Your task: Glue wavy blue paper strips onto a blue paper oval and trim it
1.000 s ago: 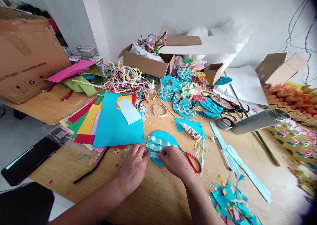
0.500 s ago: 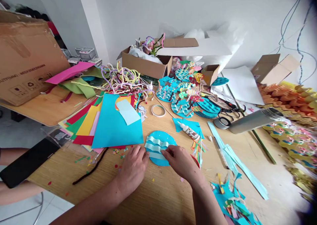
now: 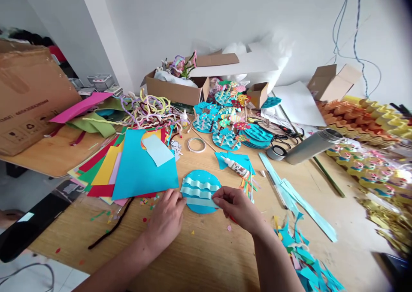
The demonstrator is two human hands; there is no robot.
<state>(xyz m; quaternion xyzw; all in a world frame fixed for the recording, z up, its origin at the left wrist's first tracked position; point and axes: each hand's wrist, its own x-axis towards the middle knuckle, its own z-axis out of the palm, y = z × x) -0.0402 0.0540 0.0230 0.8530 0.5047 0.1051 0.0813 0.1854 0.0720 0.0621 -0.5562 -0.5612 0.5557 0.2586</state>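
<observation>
A blue paper disc (image 3: 202,178) lies on the table between my hands, with two wavy pale-blue paper strips across its upper half. Below them a third pale-blue paper strip (image 3: 200,202) stretches straight across the disc. My left hand (image 3: 165,215) pinches this strip's left end, fingers closed. At the right end my right hand (image 3: 238,207) grips it between thumb and forefinger. A white glue bottle (image 3: 237,167) lies beyond my right hand on blue paper scraps, with its small cap (image 3: 263,173) beside it.
Stacked coloured paper (image 3: 146,172) lies left of the disc. Finished blue discs with fish (image 3: 227,137), a tape roll (image 3: 196,145) and pipe cleaners (image 3: 148,109) stand behind. To the right are a steel flask (image 3: 312,148), pale-blue strips (image 3: 309,210) and blue offcuts (image 3: 310,262).
The view has shifted, so everything sits further left. My right hand has moved slightly outward along the lowest strip, which now shows straighter and flatter. The left hand stays at its left end.
</observation>
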